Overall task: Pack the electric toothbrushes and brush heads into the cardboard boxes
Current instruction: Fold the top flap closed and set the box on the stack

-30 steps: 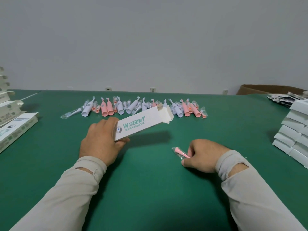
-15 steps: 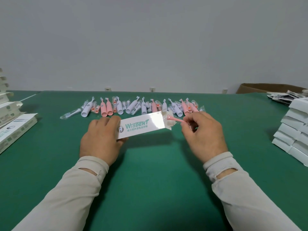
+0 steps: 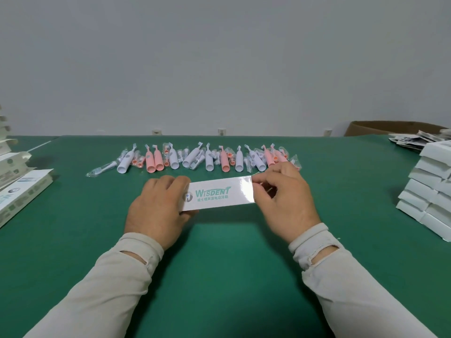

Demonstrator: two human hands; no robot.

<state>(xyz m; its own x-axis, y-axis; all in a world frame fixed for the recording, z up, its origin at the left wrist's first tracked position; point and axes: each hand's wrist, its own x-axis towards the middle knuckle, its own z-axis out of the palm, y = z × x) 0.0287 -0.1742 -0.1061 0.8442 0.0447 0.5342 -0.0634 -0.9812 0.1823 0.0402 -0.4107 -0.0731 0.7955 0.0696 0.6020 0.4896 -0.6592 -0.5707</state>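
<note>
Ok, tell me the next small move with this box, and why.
Probably tuck the end flap shut: the left hand grips the white box at one end, the right hand pinches its other end, and no brush head shows outside it.

Both hands are holding a white box [image 3: 218,193] above the green table [image 3: 219,264]: the left hand [image 3: 158,206] is gripping one end, the right hand [image 3: 284,198] is pinching the other. Toothbrushes [image 3: 192,158] are lying behind.

The box's [image 3: 217,194] right end is hidden behind the right hand [image 3: 283,191].
</note>
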